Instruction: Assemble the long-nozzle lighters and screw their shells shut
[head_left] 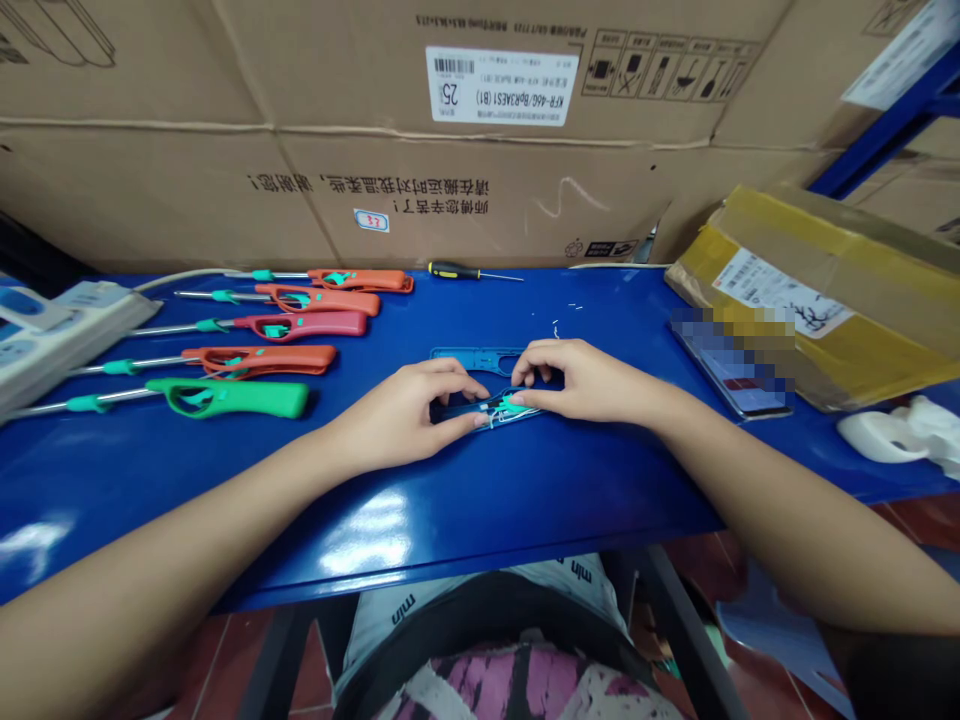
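Observation:
An opened blue long-neck lighter body lies on the table between my hands, its lower half shell (490, 413) exposing thin white wires and a green trigger (513, 402). My left hand (427, 405) grips the left part of this half shell between thumb and fingers. With fingers curled, my right hand (574, 380) pinches the shell's right part, its thumb at the green trigger. What lies under the fingertips is partly hidden. Just behind is the matching blue half shell (471, 358), inner side up, touching or very close to my fingers.
Several assembled lighters, orange, red and a green lighter (232, 397), lie at left beside a white power strip (67, 335). A screwdriver (457, 271) lies at the back before a big carton (375, 190). At right are a phone (739, 385), a taped box (847, 300) and a white object (892, 435).

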